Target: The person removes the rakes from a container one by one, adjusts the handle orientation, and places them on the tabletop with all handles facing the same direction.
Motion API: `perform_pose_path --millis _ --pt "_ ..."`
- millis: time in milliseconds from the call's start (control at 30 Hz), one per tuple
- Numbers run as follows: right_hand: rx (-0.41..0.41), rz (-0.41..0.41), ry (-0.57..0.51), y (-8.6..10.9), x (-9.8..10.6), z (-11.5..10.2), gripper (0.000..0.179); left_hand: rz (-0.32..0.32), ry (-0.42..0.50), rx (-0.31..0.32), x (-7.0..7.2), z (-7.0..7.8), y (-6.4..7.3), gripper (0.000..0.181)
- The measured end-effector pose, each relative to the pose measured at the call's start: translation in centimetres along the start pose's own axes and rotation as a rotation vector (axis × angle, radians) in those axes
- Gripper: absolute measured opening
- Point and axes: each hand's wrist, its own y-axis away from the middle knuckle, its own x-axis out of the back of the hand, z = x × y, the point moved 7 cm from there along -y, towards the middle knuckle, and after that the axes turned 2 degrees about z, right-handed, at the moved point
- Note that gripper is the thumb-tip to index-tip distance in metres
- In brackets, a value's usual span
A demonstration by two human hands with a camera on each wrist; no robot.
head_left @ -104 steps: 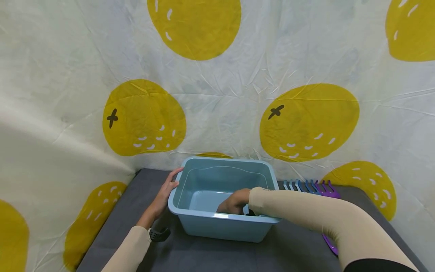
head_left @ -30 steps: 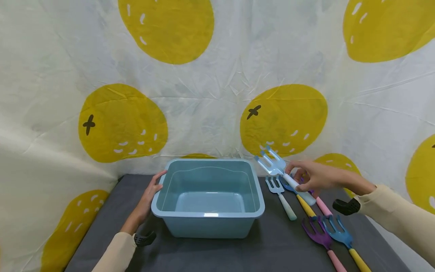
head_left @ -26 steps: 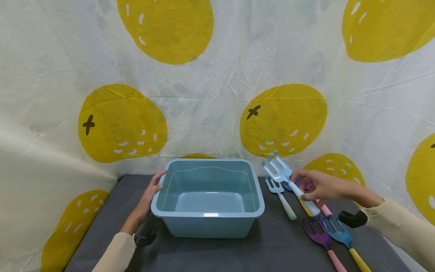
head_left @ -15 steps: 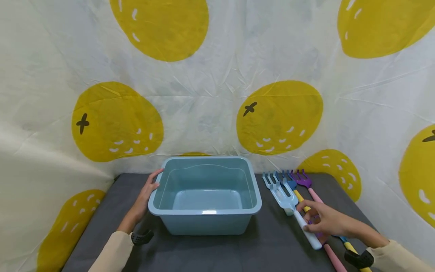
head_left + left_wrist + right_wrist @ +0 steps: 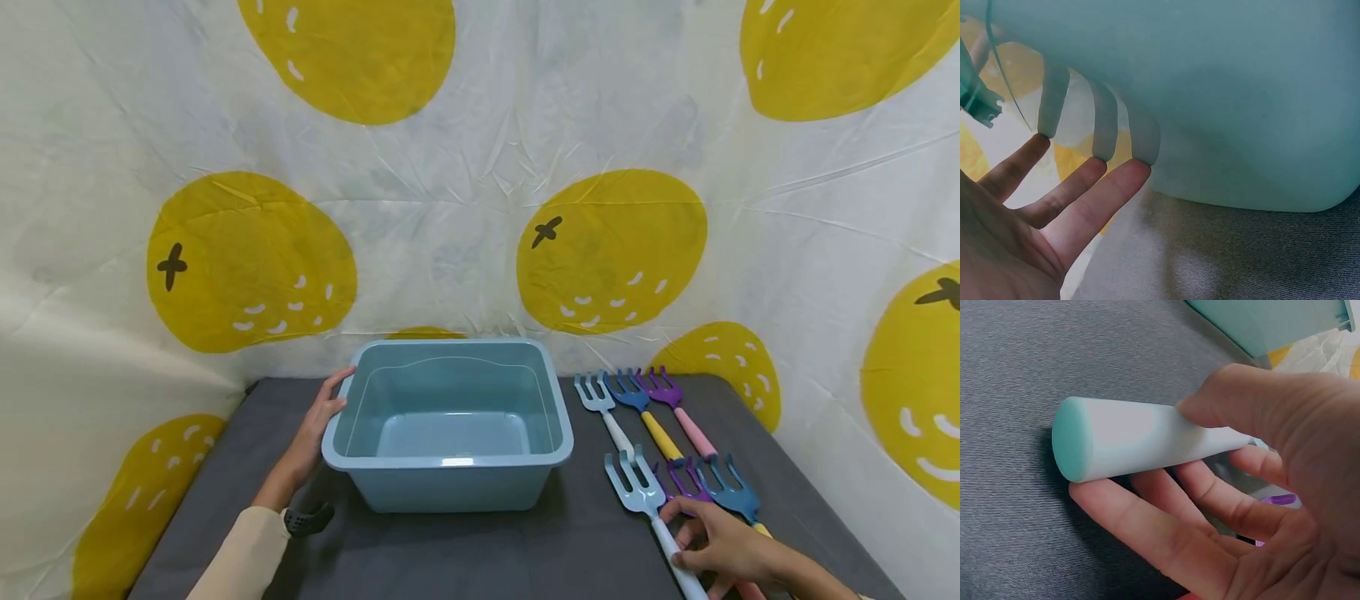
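Observation:
Near the front right of the table, my right hand [image 5: 720,546] holds the pale handle of a light-blue garden hand fork [image 5: 637,487], its tines pointing away from me. In the right wrist view, thumb and fingers grip that handle [image 5: 1122,437] around its sides, leaving the rounded teal end bare. My left hand [image 5: 306,442] touches the left side of a blue-grey plastic basin [image 5: 450,487]. Its fingers [image 5: 1097,206] are straight in the left wrist view, tips against the basin's outer wall [image 5: 1241,125].
At the back right lie a light-blue fork [image 5: 598,398], a blue one with a yellow handle [image 5: 660,435] and a purple one with a pink handle [image 5: 694,432]. Another purple fork [image 5: 686,483] and blue fork [image 5: 733,496] lie partly behind my right hand. Patterned cloth [image 5: 450,250] hangs behind the table.
My right hand has left the basin's inside, and has carried the light-blue fork from above the back row down toward the front of the table. My left hand stays at the basin's left side.

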Motion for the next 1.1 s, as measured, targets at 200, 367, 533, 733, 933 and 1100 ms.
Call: perform_pose_path --millis 200,367,533,733,933,1100 --pt "0.003 -0.005 0.027 0.4 -0.5 0.2 0.04 -0.002 0.003 0.002 0.1 0.1 0.2 0.054" --pt "0.021 0.009 0.064 0.4 -0.6 -0.2 0.037 -0.001 0.009 0.006 0.1 0.1 0.2 0.053" --pt "0.015 0.043 0.135 0.4 -0.5 -0.4 0.038 -0.007 0.009 0.016 0.0 -0.1 0.2 0.054" --pt "0.008 0.036 0.163 0.3 -0.3 -1.0 0.037 -0.055 -0.026 0.058 0.3 0.0 0.2 0.057" --pt "0.045 0.08 0.313 0.7 1.9 -4.3 0.045 -0.143 -0.09 0.159 1.4 1.5 -0.2 0.061" --pt "0.274 0.268 0.721 1.1 5.0 -11.1 0.055 -0.111 -0.309 0.05 2.9 5.4 -1.5 0.065"
